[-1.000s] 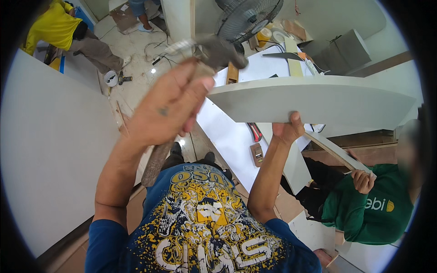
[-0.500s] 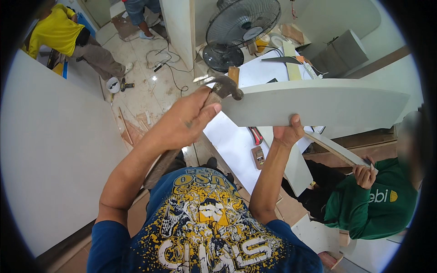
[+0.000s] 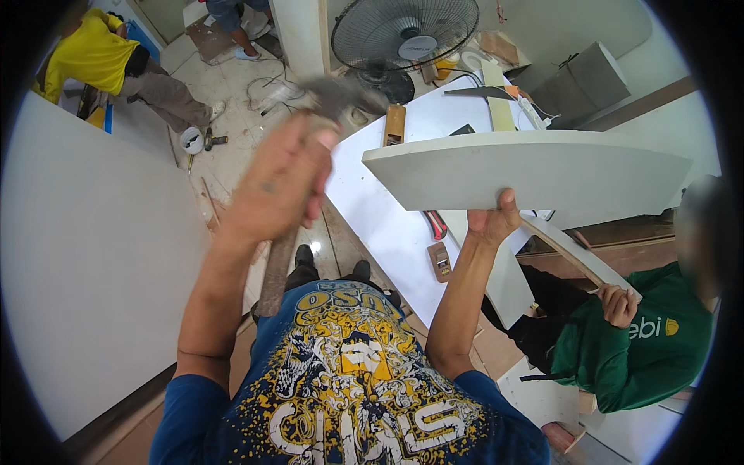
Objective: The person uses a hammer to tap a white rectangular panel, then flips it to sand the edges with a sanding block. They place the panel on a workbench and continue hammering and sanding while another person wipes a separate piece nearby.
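My left hand is raised and closed around the handle of a hammer, whose blurred metal head points right, a little left of and above the end of a white curved board. My right hand grips that board's lower edge from underneath and holds it level in front of me. Under the board, a person in a green shirt at the right holds a thin curved wooden strip in one hand.
A large white panel stands at my left. A white sheet below the board carries red-handled pliers and a small brown tool. A floor fan stands beyond. A person in yellow crouches at far left.
Half a second ago the hammer head was at the board's left end; my left hand has since drawn it back up and to the left. My right hand keeps its grip on the board.
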A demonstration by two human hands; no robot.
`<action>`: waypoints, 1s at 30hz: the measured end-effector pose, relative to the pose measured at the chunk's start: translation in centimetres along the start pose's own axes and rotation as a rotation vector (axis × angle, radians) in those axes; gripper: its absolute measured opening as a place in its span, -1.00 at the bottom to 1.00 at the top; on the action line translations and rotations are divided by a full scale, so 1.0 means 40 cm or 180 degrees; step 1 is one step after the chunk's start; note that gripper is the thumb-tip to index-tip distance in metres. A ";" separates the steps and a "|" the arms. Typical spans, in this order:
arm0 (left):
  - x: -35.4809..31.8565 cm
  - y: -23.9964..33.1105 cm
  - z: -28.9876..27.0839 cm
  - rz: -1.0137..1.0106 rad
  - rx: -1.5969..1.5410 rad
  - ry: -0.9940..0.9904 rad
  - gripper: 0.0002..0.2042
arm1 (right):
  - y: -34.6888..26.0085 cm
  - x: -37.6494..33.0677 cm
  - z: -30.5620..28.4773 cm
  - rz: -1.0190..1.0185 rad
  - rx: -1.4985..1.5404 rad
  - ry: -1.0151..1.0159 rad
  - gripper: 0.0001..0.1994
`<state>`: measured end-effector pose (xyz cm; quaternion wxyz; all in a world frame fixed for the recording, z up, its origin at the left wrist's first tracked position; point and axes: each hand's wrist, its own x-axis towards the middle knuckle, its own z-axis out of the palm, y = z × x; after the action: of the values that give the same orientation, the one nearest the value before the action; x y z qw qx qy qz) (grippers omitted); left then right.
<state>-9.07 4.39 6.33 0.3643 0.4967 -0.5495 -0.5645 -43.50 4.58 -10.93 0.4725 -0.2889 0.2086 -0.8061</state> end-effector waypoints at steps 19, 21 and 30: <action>0.071 -0.075 0.048 0.0777 0.0722 -0.0494 -0.67 | 0.009 -0.005 0.036 -0.0067 0.0047 0.0154 -0.32; 0.077 -0.071 0.051 0.0765 0.0715 -0.0501 -0.65 | 0.014 -0.006 0.035 -0.0056 -0.0011 0.0188 -0.31; 0.056 -0.034 0.032 0.0449 0.0402 -0.0706 -0.59 | 0.022 -0.044 0.036 -0.0094 -0.0253 0.0251 -0.27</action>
<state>-10.66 2.78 4.50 0.3080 0.4134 -0.6544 -0.5532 -41.30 5.63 -10.86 0.4401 -0.2786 0.2547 -0.8148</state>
